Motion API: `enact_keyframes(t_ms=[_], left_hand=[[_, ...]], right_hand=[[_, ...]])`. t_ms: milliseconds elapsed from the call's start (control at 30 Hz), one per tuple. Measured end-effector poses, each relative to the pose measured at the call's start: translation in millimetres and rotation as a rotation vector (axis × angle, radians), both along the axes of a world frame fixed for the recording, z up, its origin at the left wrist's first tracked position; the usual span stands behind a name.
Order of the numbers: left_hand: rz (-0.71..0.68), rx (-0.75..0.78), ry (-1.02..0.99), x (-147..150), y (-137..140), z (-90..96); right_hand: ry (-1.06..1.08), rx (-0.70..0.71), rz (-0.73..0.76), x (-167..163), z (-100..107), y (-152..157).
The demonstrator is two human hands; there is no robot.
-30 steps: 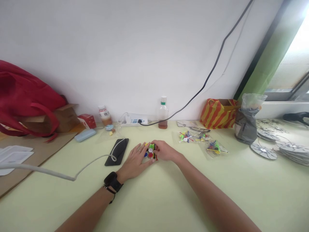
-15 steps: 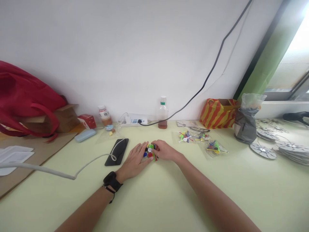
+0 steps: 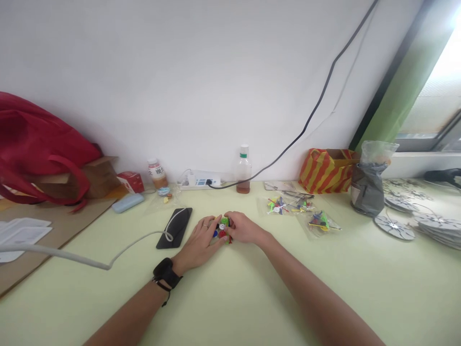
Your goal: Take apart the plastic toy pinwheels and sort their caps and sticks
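Note:
A small cluster of round plastic pieces (image 3: 222,227) in green, white, red, blue and black lies on the pale green table (image 3: 230,293). My left hand (image 3: 202,239), with a ring and a black wristband, rests flat along its left side. Its fingers are stretched and its thumb is apart, touching the near edge of the cluster. My right hand (image 3: 243,228) bends over the right edge, thumb and fingers pinched together near some thin coloured sticks. What lies between those fingertips is too small and hidden to tell.
A black phone (image 3: 175,228) with a grey cable lies left of the hands. Clear bags of coloured plastic parts (image 3: 277,205) lie to the right. Behind stand a bottle (image 3: 243,173) and a power strip (image 3: 201,179). Grey slotted discs (image 3: 394,227) lie far right.
My right hand's fingers have shifted slightly at the right edge of the pieces. My left hand stays almost where it was, and the view has tilted a little.

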State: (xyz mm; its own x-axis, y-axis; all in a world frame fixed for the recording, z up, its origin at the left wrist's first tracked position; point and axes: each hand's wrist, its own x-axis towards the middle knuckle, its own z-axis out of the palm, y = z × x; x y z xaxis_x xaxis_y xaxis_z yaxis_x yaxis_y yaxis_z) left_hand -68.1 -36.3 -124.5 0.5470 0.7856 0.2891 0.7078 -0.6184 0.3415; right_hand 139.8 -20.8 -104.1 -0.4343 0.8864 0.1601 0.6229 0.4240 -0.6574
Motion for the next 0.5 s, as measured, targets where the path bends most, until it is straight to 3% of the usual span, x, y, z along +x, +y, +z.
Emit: enact_keyframes(t_ms=[200, 367, 500], left_hand=[[0.012, 0.001, -0.005, -1, -2, 1.7], [0.059, -0.001, -0.011, 2, -6, 4.2], [0.071, -0.03, -0.013, 3, -7, 6.0]], right_hand=[[-0.093, -0.001, -0.089, 8, 6, 6], [-0.243, 0.028, -0.475, 83, 22, 28], [-0.357, -0.005, -0.696, 138, 17, 34]])
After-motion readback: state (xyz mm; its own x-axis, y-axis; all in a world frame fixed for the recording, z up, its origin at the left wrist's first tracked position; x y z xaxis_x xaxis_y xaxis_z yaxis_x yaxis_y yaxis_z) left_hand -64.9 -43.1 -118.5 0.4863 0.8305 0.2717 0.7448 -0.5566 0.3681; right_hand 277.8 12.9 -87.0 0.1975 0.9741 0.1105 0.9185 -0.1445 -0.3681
